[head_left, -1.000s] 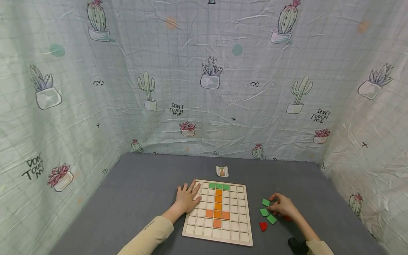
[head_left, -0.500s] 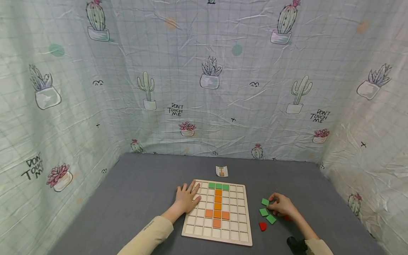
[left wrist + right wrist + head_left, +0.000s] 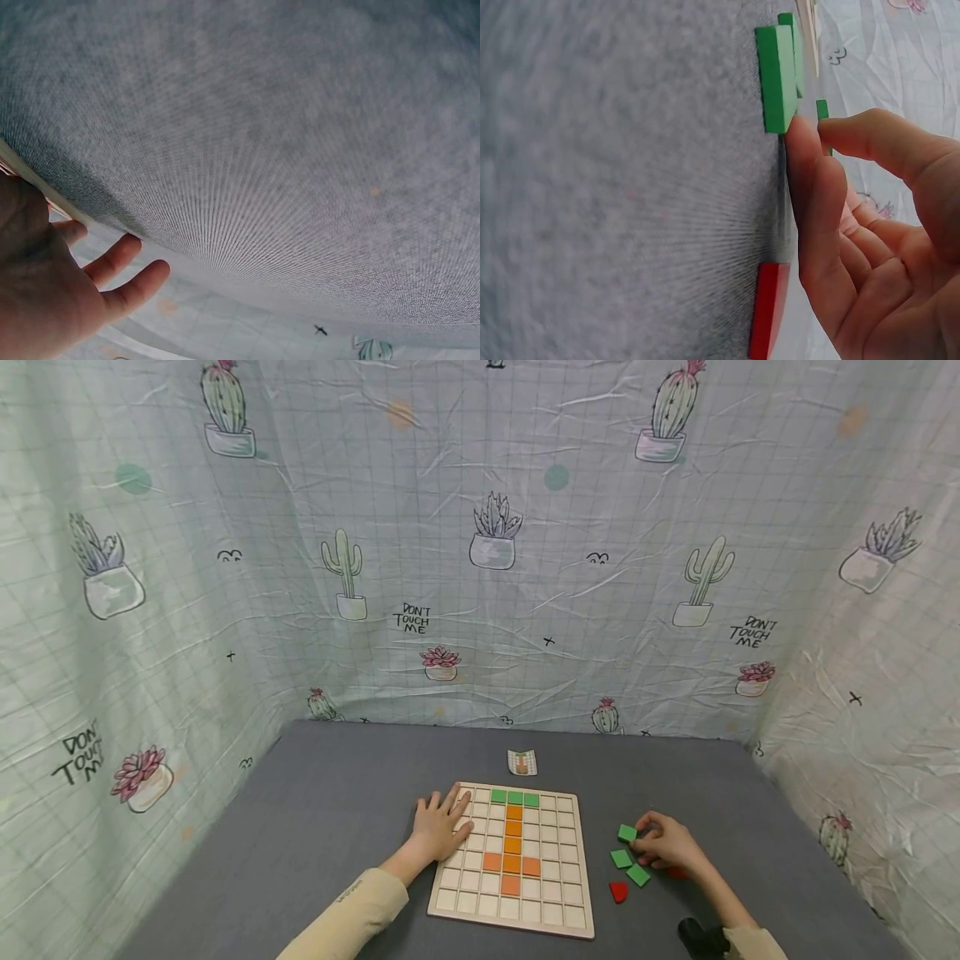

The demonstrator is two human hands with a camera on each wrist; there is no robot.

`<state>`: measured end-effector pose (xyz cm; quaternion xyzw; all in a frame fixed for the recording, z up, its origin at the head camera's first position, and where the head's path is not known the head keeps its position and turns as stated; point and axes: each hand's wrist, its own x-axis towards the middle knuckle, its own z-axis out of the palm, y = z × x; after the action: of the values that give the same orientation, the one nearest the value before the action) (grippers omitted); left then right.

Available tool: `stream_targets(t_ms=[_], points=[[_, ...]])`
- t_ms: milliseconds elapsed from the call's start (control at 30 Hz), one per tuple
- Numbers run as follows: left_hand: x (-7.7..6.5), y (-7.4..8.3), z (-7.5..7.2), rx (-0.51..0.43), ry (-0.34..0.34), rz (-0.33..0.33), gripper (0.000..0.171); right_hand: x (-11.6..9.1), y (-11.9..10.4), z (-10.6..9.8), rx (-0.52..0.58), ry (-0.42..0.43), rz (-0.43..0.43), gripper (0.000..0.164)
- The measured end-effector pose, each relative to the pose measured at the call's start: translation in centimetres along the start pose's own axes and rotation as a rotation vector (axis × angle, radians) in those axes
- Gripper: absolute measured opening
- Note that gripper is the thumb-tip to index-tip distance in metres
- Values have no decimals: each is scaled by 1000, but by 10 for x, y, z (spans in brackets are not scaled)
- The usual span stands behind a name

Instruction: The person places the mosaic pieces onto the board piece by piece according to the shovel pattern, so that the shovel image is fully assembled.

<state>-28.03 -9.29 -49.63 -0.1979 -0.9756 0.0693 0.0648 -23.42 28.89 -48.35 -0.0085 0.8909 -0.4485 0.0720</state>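
Note:
A square wooden grid board [image 3: 555,893] lies on the grey table. Three green tiles [image 3: 514,797] fill part of its top row, above a column of orange tiles [image 3: 513,829] with lighter orange tiles [image 3: 492,862] around its lower end. My left hand [image 3: 437,828] rests flat along the board's left edge, fingers spread over the corner. To the right of the board, my right hand [image 3: 664,841] pinches a green square tile [image 3: 627,833] between thumb and finger; its edge also shows past the fingertips in the right wrist view.
Two loose green tiles [image 3: 621,859] lie on the table near the right hand. A red piece [image 3: 618,892] lies in front of them, and another red piece [image 3: 677,872] is partly hidden under the hand. Behind the board lies a small pattern card [image 3: 522,763]. A printed curtain surrounds the table.
The green tile at my right fingertips, flat on the table before, is now tilted up and shows its side. The left hand and the board have stayed put.

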Motion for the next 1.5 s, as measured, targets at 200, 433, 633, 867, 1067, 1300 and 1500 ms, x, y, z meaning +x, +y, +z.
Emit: stream_targets(t_ms=[200, 433, 633, 867, 1067, 1300, 1500], points=[[0, 0, 0, 3, 6, 1, 54, -3, -7, 2, 7, 4, -41, 32], [0, 0, 1, 13, 0, -1, 55, -8, -17, 10, 56, -47, -50, 33], [1, -1, 2, 14, -10, 0, 55, -10, -24, 21, 55, -84, -92, 32], [9, -5, 25, 20, 27, 8, 57, -15, -34, 35, 42, -126, -125, 32], [4, -1, 10, -17, -4, 1, 55, -17, -41, 45, 53, -169, -163, 32], [1, 0, 0, -4, -2, 9, 55, -19, -50, 58, 48, -228, -191, 29], [0, 0, 2, -3, -10, 9, 55, -21, -58, 72, 26, -267, -238, 28]])
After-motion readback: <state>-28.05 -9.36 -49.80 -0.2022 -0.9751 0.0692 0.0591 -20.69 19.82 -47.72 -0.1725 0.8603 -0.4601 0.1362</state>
